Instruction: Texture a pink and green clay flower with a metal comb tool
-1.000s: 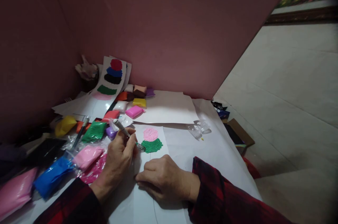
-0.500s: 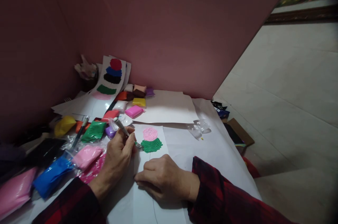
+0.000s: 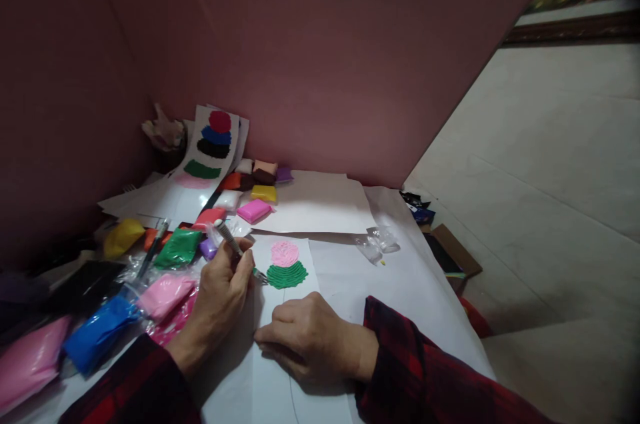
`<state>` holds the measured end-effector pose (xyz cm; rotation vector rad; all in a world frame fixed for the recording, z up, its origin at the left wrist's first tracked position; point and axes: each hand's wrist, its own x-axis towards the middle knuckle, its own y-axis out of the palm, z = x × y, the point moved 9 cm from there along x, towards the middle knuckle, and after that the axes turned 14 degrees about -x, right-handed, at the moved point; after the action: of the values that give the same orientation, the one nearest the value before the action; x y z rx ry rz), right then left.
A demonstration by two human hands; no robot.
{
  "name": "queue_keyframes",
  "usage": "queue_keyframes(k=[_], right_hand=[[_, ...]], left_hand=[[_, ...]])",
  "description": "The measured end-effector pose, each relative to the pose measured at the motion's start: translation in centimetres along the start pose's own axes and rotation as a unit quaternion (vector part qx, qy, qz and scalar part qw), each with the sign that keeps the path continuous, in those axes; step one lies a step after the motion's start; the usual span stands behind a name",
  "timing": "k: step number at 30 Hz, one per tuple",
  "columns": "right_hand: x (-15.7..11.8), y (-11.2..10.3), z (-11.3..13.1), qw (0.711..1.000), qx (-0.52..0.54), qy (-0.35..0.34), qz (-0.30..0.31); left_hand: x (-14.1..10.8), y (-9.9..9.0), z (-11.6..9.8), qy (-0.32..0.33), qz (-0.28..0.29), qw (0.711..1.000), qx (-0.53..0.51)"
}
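Note:
My left hand (image 3: 225, 291) is closed around the pale, ribbed handle of a fork (image 3: 231, 237). Its silvery tines, with some green on them, are just left of a green, ridged fan of clay (image 3: 287, 274). Above the fan sits a round pink clay patch (image 3: 285, 253) with a rough surface. Both lie on a white paper strip (image 3: 273, 307) with a thin drawn line down it. My right hand (image 3: 313, 337) rests on the strip below the green clay, fingers curled under; whatever those fingertips hold, if anything, is hidden.
Several coloured clay packets, including a green packet (image 3: 179, 249) and a blue packet (image 3: 100, 334), crowd the left. A strip with coloured patches (image 3: 215, 161) leans against the wall. Crumpled clear wrappers (image 3: 377, 244) lie right. White sheets (image 3: 320, 201) lie behind.
The fork in my left hand has shifted slightly left, away from the green clay's edge. My right hand stays put on the strip.

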<state>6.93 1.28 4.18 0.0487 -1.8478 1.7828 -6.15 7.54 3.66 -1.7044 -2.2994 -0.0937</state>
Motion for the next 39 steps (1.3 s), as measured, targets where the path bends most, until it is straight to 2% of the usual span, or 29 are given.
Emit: queue_keyframes(k=[13,21,27,39], right_hand=[[-0.22,0.00,-0.10,1.000,0.008,0.004,-0.014],[-0.18,0.30,0.06,1.000,-0.002,0.000,0.007],[-0.26,0.25,0.01,1.000,0.002,0.000,0.003],[-0.11,0.09,-0.01,1.000,0.003,0.000,0.000]], left_hand=[[-0.23,-0.81,-0.09,0.027,-0.034,0.999,0.000],[-0.17,0.01,0.62,0.009,-0.009,0.999,-0.031],[-0.15,0.18,0.23,0.017,0.004,1.000,-0.014],[-0.07,-0.48,-0.24,0.046,-0.015,0.998,0.030]])
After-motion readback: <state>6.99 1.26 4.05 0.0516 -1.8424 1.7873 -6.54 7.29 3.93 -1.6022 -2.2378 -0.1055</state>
